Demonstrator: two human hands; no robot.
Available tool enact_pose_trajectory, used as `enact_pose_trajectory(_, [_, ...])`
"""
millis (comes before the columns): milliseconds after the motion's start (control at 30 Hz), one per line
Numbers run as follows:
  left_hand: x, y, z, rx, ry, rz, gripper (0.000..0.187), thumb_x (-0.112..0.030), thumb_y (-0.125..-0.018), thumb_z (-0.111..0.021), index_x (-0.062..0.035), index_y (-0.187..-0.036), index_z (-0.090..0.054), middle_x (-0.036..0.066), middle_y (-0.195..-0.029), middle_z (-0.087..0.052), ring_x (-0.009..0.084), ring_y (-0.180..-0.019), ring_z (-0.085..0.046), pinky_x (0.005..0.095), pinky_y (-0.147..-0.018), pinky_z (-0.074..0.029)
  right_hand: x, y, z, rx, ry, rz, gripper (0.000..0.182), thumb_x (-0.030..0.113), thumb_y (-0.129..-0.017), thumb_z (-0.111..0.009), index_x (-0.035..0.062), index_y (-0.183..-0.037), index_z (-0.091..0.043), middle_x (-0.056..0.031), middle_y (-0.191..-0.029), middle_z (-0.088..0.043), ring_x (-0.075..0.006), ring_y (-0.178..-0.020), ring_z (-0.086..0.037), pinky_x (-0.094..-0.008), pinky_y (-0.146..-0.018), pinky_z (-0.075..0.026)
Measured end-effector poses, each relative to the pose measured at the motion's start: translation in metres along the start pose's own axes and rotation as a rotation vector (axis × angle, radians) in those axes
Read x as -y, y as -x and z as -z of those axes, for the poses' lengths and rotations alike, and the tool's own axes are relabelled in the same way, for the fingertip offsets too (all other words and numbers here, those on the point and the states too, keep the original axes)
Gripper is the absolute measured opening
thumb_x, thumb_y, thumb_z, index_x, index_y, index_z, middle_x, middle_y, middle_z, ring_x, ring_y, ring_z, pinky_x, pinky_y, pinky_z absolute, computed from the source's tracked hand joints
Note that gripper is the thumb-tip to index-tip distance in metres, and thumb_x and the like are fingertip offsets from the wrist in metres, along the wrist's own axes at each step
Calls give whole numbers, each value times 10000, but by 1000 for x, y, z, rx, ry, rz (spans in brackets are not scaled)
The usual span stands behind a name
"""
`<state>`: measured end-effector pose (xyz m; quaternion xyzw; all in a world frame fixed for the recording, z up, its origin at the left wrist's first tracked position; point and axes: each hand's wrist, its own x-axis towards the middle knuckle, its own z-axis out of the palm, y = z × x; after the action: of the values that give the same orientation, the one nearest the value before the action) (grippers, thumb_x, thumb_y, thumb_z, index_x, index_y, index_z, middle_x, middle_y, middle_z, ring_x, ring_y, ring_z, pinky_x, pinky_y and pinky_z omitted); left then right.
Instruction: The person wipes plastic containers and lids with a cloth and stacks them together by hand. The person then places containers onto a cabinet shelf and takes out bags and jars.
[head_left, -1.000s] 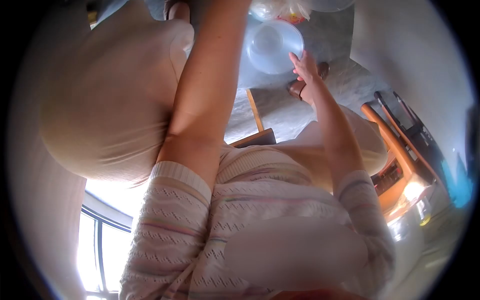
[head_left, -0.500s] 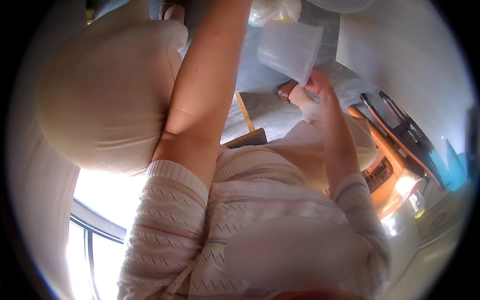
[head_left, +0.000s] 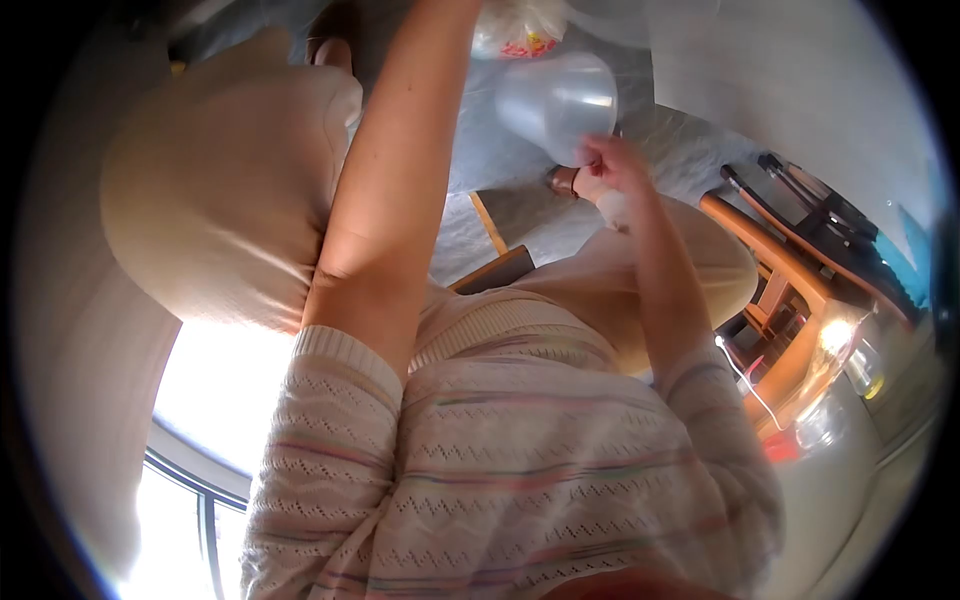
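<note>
At the lower edge of a translucent plastic container (head_left: 548, 105), the fingers of my right hand (head_left: 618, 163) are closed on it. The container is tilted and smeared by motion. My left arm (head_left: 400, 170) reaches up past the top edge of the view, so my left hand is out of sight. Just beyond the container lies a clear plastic bag (head_left: 525, 28) with red and yellow markings; its contents are hard to make out.
An orange-brown wooden chair (head_left: 775, 250) stands at my right, beside dark furniture parts. A clear bottle (head_left: 865, 370) with yellow at its base is farther right. Between my legs, a wooden piece with a dark end (head_left: 500, 270) sticks up. A pale panel (head_left: 780, 90) rises at upper right.
My right hand has moved slightly left, turning the container so its outline looks rounder. More of the bag's coloured print shows. The whole view has shifted a little.
</note>
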<state>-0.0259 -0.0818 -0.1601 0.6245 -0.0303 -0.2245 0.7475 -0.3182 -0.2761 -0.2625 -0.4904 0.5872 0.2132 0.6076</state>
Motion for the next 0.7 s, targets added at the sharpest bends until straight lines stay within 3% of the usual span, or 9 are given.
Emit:
enact_pose_trajectory(67, [27, 2, -8, 122, -150, 59, 107, -116, -706, -587, -27, -737, -639, 64, -614, -589, 116, -517, -526, 264, -490, -423, -15, -10, -12, -150, 80, 14, 164, 136, -789, -570, -6, -869, -553, -117, -742, -608, -202, -594, -608, -258, -433, -456])
enact_pose_trajectory(133, [72, -2, -15, 261, -382, 65, 123, -145, -719, -577, -41, -737, -640, 68, -628, -595, 124, -507, -530, 273, -486, -431, -23, -18, -25, -194, 79, -10, 142, 149, -811, -556, 10, -843, -549, -100, -686, -591, -180, -539, -573, -244, -442, -438])
enact_pose_trajectory(233, [108, 19, -21, 447, -481, 329, 208, -254, -731, -578, -67, -778, -657, 95, -724, -627, 174, -615, -592, 313, -580, -468, -22, -16, -37, -173, 0, 7, 126, 157, -821, -557, 49, -885, -540, -76, -704, -593, -175, -588, -578, -233, -493, -446])
enact_pose_trajectory(300, [133, 26, -28, 442, -586, 268, 215, -228, -699, -606, -97, -862, -657, 70, -730, -633, 166, -645, -596, 287, -631, -470, -18, -8, -40, -143, -84, 52, 142, 171, -820, -565, 75, -920, -534, -69, -761, -599, -174, -648, -587, -233, -527, -452])
enact_pose_trajectory(333, [147, 29, -32, 443, -633, 236, 247, -216, -684, -620, -111, -904, -657, 57, -734, -636, 162, -659, -598, 273, -656, -471, -20, -9, -34, -87, -138, 35, 163, 235, -831, -558, 115, -936, -525, -48, -865, -594, -174, -759, -580, -261, -614, -447])
enact_pose_trajectory(433, [181, 45, -35, 276, -694, 168, 262, -193, -678, -643, -113, -928, -652, 57, -721, -633, 141, -638, -591, 260, -636, -471, -26, -19, -13, -53, -296, -27, 430, 338, -834, -540, 57, -1141, -430, -106, -1007, -544, -260, -901, -562, -360, -609, -474])
enact_pose_trajectory(467, [182, 49, -34, 264, -712, 220, 218, -212, -679, -556, -152, -862, -660, 67, -936, -618, 252, -880, -575, 338, -794, -448, -26, -19, -3, -40, -338, -37, 481, 382, -833, -525, 62, -1172, -409, -106, -1044, -528, -259, -918, -554, -360, -615, -469])
enact_pose_trajectory(533, [184, 51, -31, 259, -809, 218, 214, -224, -692, -558, -155, -868, -658, 60, -941, -619, 247, -886, -575, 342, -799, -447, -23, -13, 10, -12, -425, -59, 582, 470, -829, -494, 72, -1233, -366, -107, -1118, -496, -256, -951, -538, -360, -628, -459])
enact_pose_trajectory(700, [176, 61, -33, 252, -908, 275, 272, -261, -715, -576, -161, -963, -623, 60, -912, -619, 228, -874, -582, 347, -786, -453, -1, 5, -5, -43, -163, 66, 689, 555, -799, -476, 69, -1265, -328, -110, -1184, -447, -246, -992, -519, -354, -626, -476])
